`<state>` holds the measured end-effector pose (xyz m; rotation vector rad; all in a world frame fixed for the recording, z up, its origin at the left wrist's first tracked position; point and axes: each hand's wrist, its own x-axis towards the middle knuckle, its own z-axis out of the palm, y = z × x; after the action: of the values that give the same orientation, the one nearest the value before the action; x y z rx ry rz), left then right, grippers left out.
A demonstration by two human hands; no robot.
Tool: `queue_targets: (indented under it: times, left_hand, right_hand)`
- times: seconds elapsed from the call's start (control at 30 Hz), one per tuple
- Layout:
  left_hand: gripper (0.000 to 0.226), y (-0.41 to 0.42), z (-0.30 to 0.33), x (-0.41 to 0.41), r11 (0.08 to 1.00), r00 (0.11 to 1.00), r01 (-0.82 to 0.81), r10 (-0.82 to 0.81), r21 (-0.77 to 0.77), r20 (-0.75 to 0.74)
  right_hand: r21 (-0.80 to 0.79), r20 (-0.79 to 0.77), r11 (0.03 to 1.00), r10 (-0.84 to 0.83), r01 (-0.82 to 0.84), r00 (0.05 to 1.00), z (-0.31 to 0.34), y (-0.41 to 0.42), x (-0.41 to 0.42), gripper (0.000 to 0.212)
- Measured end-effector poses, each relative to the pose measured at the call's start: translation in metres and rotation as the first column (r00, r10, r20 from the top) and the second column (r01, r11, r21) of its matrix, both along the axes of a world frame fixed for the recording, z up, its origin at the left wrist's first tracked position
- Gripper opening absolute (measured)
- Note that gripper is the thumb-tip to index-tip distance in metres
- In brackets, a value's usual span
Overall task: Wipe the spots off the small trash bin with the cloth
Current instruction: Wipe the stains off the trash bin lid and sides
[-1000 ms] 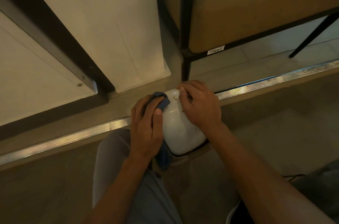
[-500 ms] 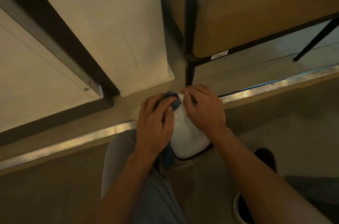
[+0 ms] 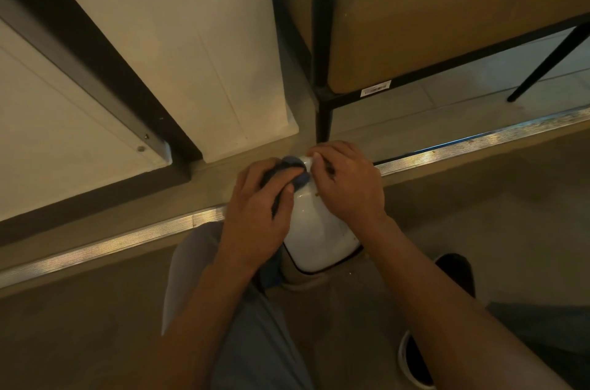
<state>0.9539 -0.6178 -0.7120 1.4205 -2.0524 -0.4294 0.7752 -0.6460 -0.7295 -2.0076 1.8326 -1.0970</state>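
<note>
a ribbed metal floor strip [image 3: 479,142] crosses the floor. beyond it stands a black-framed wooden table [image 3: 447,22]; left of that table, a white panel [image 3: 191,38].

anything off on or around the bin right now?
One small brown spot remains on the white bin, just under the right hand. The left hand presses the blue cloth near the top. Nothing spilled or broken.

I see a grey-beige floor [image 3: 95,326] carrying everything. The small white trash bin [image 3: 316,230] stands on it at centre. A ribbed metal strip [image 3: 479,144] crosses the floor from 8 to 2 o'clock. At 12 o'clock a black table leg [image 3: 323,121] meets the floor just beyond the bin; another leg [image 3: 523,86] lands at 2 o'clock.
</note>
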Motion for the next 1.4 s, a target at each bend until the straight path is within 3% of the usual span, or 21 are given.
queue_targets:
  times: [0.1,0.27,0.5,0.63,0.7,0.9,1.13,1.33,1.4]
  left_hand:
    - [0.035,0.001,0.0,0.011,0.999,0.999,0.04,-0.04,-0.008,-0.012]
    - [0.027,-0.032,0.011,-0.012,0.983,0.994,-0.113,0.109,0.143,0.03]
    - [0.032,0.01,-0.003,0.006,0.999,0.999,0.045,-0.046,-0.016,-0.002]
    - [0.03,-0.015,0.004,0.0,0.992,0.996,-0.084,0.085,0.095,-0.001]
    - [0.028,-0.021,0.007,-0.012,0.99,0.993,-0.114,0.112,0.081,0.019]
    - [0.03,0.013,0.0,0.001,0.997,0.998,0.051,-0.049,-0.051,0.038]
    - [0.031,-0.007,0.005,-0.019,0.988,0.989,-0.144,0.145,0.045,-0.019]
    - [0.03,0.016,-0.011,0.006,0.991,0.995,0.07,-0.063,-0.11,0.072]
    - [0.03,0.009,-0.008,0.007,0.996,0.999,0.028,-0.025,-0.087,0.036]
  right_hand:
    - [-0.005,0.005,1.0,-0.013,0.013,1.0,0.002,0.001,0.0,0.023]
    - [0.014,-0.014,1.0,-0.008,0.008,1.0,0.004,0.001,0.001,0.026]
    - [0.015,0.014,1.0,0.01,-0.01,1.0,-0.001,-0.001,-0.002,0.026]
    - [0.017,0.005,1.0,0.008,-0.008,1.0,-0.001,-0.002,-0.002,0.029]
    - [0.014,-0.001,1.0,0.011,-0.011,1.0,-0.001,-0.002,-0.003,0.028]
    - [0.037,0.016,0.999,0.021,-0.022,1.0,-0.002,-0.003,-0.002,0.032]
    - [0.038,0.017,0.999,0.018,-0.018,1.0,-0.001,-0.004,-0.003,0.031]
    - [0.024,0.05,0.999,0.03,-0.031,0.998,0.0,-0.003,-0.004,0.031]
    - [0.043,0.053,0.998,0.039,-0.041,0.998,0.0,-0.004,-0.004,0.032]
